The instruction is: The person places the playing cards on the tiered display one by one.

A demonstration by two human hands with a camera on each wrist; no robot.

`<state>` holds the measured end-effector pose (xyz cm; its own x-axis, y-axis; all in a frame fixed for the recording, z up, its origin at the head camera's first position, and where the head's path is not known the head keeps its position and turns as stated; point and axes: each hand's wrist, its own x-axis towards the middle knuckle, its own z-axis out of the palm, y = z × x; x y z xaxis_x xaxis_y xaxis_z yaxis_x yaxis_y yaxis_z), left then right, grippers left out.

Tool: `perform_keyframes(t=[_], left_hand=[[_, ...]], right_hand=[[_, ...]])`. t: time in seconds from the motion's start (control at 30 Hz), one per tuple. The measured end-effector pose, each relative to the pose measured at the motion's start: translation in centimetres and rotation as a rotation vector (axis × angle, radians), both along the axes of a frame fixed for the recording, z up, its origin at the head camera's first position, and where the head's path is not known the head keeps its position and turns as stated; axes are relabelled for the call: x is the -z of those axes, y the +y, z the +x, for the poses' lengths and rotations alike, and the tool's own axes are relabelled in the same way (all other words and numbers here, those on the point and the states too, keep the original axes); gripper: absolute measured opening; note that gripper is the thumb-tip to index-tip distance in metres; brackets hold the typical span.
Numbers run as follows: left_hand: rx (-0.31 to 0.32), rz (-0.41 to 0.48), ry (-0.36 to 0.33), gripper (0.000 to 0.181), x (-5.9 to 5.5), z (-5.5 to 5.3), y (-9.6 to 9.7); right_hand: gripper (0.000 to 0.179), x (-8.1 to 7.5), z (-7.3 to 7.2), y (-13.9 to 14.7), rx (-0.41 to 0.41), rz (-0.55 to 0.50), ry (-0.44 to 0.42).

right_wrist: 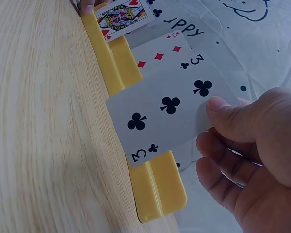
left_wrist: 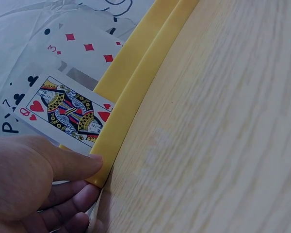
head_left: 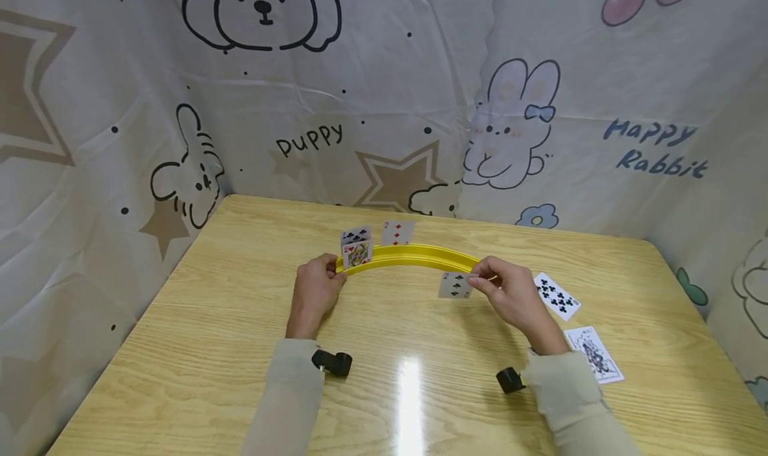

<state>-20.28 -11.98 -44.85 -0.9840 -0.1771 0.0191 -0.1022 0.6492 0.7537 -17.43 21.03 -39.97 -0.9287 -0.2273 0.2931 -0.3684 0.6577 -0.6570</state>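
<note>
A curved yellow card holder (head_left: pixel 414 253) stands on the table. My left hand (head_left: pixel 315 292) grips its left end, the thumb laid on the front wall and the fingers curled beneath. At that end a queen of hearts (left_wrist: pixel 70 109) stands in the holder, with a seven of clubs (head_left: pixel 357 233) partly hidden behind it. Farther along, a three of diamonds (head_left: pixel 397 232) stands up at the back. Between thumb and fingers, my right hand (head_left: pixel 510 293) pinches a three of clubs (right_wrist: pixel 169 104) by one edge. That card overlaps the holder's right part in the right wrist view.
Right of my right hand, a clubs card (head_left: pixel 557 297) with many pips lies face up on the wooden table (head_left: pixel 210 349). Near my right forearm lies a card with a dark figure (head_left: pixel 593 354). A printed cloth (head_left: pixel 408 96) hangs behind the table and along its sides.
</note>
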Motion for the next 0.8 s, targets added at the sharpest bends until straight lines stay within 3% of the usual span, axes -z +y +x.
perform_keyframes(t=[0.8], left_hand=[[-0.001,-0.001,-0.005,0.037,0.0,-0.1,0.0]], right_hand=[[0.004,0.2,-2.3,-2.0,-0.021,-0.052,-0.061]])
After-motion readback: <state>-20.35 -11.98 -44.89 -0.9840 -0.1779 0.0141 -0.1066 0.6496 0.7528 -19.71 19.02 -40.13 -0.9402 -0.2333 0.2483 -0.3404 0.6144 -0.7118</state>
